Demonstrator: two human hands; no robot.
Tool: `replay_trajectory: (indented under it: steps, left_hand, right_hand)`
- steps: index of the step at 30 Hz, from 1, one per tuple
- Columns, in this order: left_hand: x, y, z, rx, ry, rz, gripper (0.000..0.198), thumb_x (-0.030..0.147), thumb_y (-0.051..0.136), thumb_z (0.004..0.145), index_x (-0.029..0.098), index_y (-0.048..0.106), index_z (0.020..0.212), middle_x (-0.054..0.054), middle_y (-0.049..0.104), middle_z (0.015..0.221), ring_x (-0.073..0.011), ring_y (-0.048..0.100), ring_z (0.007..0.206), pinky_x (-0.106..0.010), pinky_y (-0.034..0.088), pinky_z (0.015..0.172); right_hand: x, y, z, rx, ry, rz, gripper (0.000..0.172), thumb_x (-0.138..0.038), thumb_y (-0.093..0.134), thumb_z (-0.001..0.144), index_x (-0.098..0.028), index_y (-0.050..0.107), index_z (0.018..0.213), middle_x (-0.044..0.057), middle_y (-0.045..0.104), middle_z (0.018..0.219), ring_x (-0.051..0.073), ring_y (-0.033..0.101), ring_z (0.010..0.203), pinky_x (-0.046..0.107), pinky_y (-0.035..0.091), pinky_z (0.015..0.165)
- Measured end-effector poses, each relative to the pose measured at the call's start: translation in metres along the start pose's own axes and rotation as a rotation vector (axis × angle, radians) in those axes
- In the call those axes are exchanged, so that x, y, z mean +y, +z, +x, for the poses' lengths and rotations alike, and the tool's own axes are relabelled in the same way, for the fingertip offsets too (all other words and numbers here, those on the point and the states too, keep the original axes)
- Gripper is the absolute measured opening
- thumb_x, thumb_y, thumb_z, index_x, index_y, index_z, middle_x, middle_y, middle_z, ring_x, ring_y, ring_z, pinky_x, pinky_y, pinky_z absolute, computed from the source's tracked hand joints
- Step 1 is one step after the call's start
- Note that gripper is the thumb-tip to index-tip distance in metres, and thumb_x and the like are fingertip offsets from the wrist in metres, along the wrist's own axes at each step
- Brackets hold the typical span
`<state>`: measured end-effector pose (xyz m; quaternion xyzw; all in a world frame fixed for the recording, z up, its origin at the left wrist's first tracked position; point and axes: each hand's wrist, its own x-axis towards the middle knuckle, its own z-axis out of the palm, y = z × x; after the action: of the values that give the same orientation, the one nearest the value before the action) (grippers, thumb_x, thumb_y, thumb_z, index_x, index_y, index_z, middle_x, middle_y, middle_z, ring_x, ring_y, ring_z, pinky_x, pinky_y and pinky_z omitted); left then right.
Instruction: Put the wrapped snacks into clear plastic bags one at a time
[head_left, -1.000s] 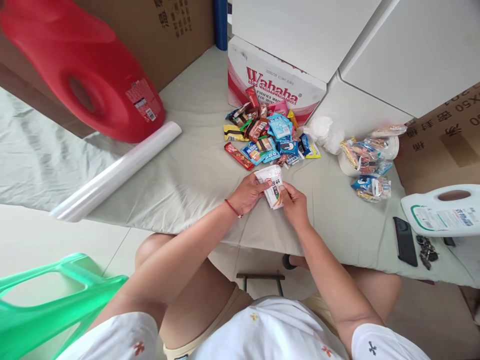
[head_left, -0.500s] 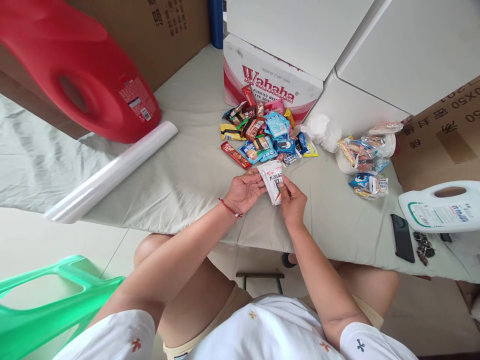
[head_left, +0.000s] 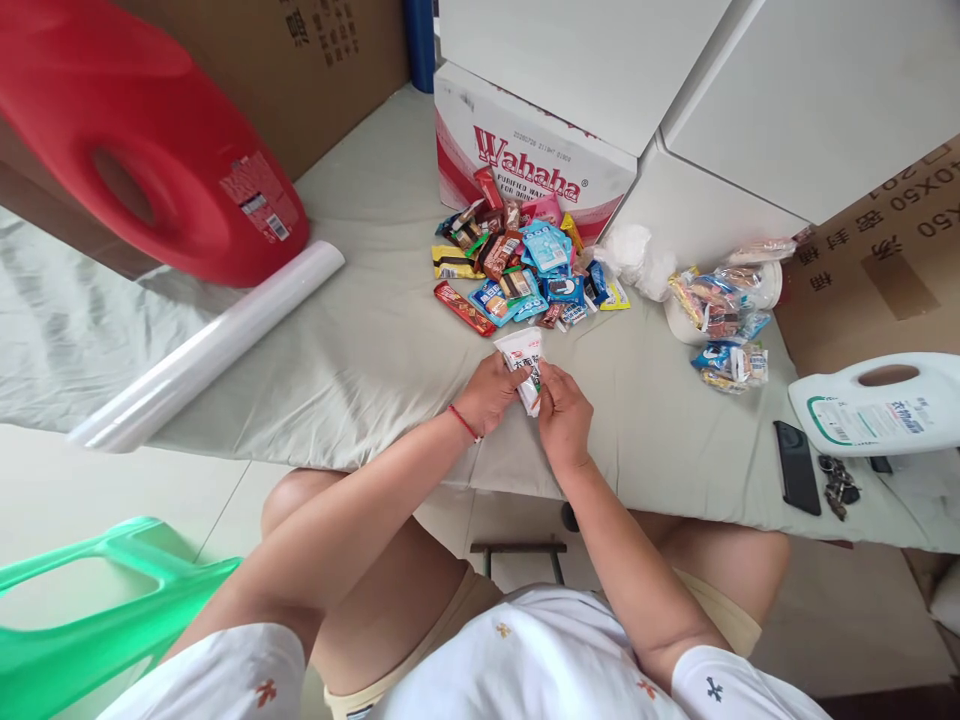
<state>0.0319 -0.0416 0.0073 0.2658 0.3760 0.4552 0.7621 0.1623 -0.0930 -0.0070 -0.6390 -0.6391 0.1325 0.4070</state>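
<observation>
A white snack packet point(head_left: 523, 350) with dark and red print is held between both hands above the near edge of the cloth-covered surface. My left hand point(head_left: 491, 392), with a red bracelet at the wrist, is closed around its left side, thumb across the front. On its right side my right hand point(head_left: 564, 412) pinches it with thumb and fingers. Just beyond the packet lies a heap of small wrapped snacks point(head_left: 517, 262) in blue, red, yellow and brown.
A Wahaba box point(head_left: 525, 150) stands behind the heap. To the left are a red jug point(head_left: 187, 130) and a clear film roll point(head_left: 217, 345). Bagged snacks point(head_left: 724, 300), a white bottle point(head_left: 874, 405), a phone point(head_left: 796, 467) and keys point(head_left: 838, 485) lie right. A green stool point(head_left: 112, 610) stands lower left.
My left hand has turned from palm-up with fingers loose to closed around the packet. Both hands and the packet have shifted slightly left; the whole view has shifted slightly too.
</observation>
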Motion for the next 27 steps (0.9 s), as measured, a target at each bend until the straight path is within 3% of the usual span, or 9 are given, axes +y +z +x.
replay_trajectory:
  steps: [3, 5, 9, 14, 20, 23, 27]
  left_hand:
    - [0.002, -0.001, 0.001, 0.019, 0.048, -0.045, 0.059, 0.027, 0.094, 0.059, 0.017, 0.062, 0.108, -0.007, 0.077, 0.104, -0.0252, 0.071, 0.1, -0.038, 0.057, 0.087]
    - [0.005, -0.002, 0.002, 0.011, 0.054, -0.071, 0.063, 0.025, 0.095, 0.056, 0.018, 0.062, 0.109, -0.007, 0.077, 0.103, -0.0255, 0.072, 0.1, -0.039, 0.057, 0.088]
    - [0.007, 0.001, 0.0, -0.079, -0.009, -0.064, 0.067, 0.022, 0.098, 0.051, 0.017, 0.064, 0.108, -0.008, 0.078, 0.103, -0.0262, 0.072, 0.098, -0.037, 0.057, 0.085]
    - [0.006, 0.002, -0.005, -0.129, -0.098, -0.109, 0.059, 0.021, 0.096, 0.055, 0.017, 0.066, 0.105, -0.005, 0.077, 0.099, -0.0195, 0.072, 0.084, -0.031, 0.056, 0.076]
    - [0.009, -0.003, -0.005, -0.13, -0.119, -0.167, 0.046, 0.022, 0.092, 0.066, 0.017, 0.066, 0.103, -0.002, 0.075, 0.09, -0.0171, 0.07, 0.076, -0.036, 0.059, 0.077]
    - [0.01, 0.0, -0.005, -0.155, -0.088, -0.185, 0.041, 0.021, 0.091, 0.069, 0.017, 0.067, 0.101, -0.003, 0.076, 0.094, -0.0188, 0.072, 0.082, -0.038, 0.059, 0.084]
    - [0.009, 0.009, -0.01, -0.28, -0.154, -0.14, 0.04, 0.027, 0.089, 0.074, 0.017, 0.068, 0.106, -0.007, 0.077, 0.1, -0.0215, 0.073, 0.089, -0.038, 0.059, 0.085]
  right_hand:
    - [-0.002, -0.002, -0.002, -0.039, -0.018, 0.016, 0.044, -0.032, 0.043, 0.102, -0.024, 0.066, 0.138, 0.01, 0.069, 0.135, 0.025, 0.065, 0.125, 0.041, 0.053, 0.107]
    - [-0.002, -0.006, 0.0, -0.024, 0.053, 0.099, 0.049, -0.038, 0.042, 0.104, -0.023, 0.056, 0.148, 0.01, 0.069, 0.135, 0.024, 0.066, 0.123, 0.04, 0.054, 0.105]
    - [0.0, -0.013, 0.002, -0.019, 0.129, 0.167, 0.062, -0.049, 0.046, 0.103, -0.02, 0.042, 0.158, 0.013, 0.065, 0.142, 0.026, 0.066, 0.125, 0.041, 0.055, 0.102]
    - [-0.005, -0.012, 0.003, -0.09, 0.105, 0.125, 0.055, -0.048, 0.042, 0.104, -0.024, 0.053, 0.152, 0.008, 0.07, 0.135, 0.025, 0.068, 0.121, 0.037, 0.054, 0.102]
    - [-0.01, -0.021, 0.004, -0.112, 0.146, 0.275, 0.052, -0.053, 0.054, 0.099, -0.027, 0.063, 0.143, 0.006, 0.07, 0.137, 0.025, 0.066, 0.125, 0.038, 0.051, 0.108]
    - [-0.009, -0.031, -0.005, -0.138, 0.306, 0.381, 0.06, -0.061, 0.06, 0.093, -0.024, 0.063, 0.14, 0.007, 0.074, 0.128, 0.025, 0.071, 0.112, 0.037, 0.058, 0.096]
    - [-0.003, -0.048, -0.026, -0.138, 0.498, 0.57, 0.056, -0.066, 0.065, 0.087, -0.02, 0.071, 0.118, 0.006, 0.078, 0.106, 0.025, 0.073, 0.09, 0.032, 0.06, 0.072]
